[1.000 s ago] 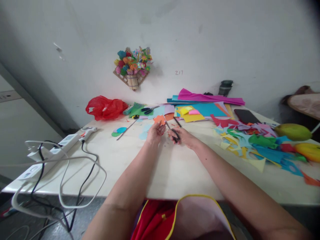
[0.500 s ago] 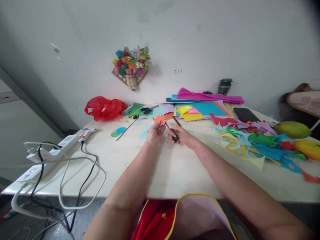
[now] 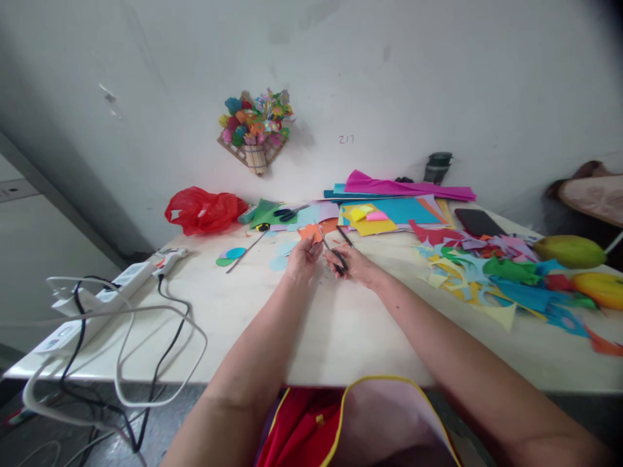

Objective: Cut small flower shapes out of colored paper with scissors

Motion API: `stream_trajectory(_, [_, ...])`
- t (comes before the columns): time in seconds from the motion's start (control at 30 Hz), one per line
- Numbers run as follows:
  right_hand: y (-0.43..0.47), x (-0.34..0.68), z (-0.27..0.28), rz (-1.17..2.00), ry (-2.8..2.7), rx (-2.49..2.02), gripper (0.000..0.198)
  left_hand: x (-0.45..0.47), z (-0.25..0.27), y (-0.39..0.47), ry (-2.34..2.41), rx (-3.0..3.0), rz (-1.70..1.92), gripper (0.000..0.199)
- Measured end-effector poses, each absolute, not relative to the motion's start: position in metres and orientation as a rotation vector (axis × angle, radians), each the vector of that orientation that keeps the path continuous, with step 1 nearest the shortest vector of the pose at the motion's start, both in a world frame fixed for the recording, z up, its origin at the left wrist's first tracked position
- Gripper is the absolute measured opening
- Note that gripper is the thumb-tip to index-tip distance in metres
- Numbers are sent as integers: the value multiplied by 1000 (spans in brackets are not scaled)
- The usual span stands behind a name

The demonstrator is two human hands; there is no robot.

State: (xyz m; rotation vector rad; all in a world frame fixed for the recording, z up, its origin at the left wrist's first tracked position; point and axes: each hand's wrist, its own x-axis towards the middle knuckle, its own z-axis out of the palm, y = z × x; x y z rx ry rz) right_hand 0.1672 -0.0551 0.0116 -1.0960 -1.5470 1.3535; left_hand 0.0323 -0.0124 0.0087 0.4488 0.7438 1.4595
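While the left hand [image 3: 302, 258] pinches a small orange paper cutout [image 3: 310, 231] at its fingertips, the right hand [image 3: 351, 264] grips black-handled metal scissors [image 3: 331, 249], blades touching the paper.

A plastic bag [image 3: 204, 209] is lying on the table [image 3: 341, 324] at the far left, with power strips [image 3: 97, 298] nearer the left edge. Paper scraps [image 3: 506, 279] are sitting to the right, behind them a phone [image 3: 477, 223].

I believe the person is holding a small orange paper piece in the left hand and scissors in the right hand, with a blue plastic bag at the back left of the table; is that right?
Not quite: the head view shows the plastic bag is red, not blue. The rest stands: the left hand holds the small orange paper piece, the right hand holds the scissors, and the bag lies at the back left of the table.
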Motion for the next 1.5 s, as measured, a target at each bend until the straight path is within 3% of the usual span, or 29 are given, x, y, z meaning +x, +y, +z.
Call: stream_trajectory(1.5, [-55,168,12,1352,-1553,-1077,24,30,9,-11,733,425,1463,12])
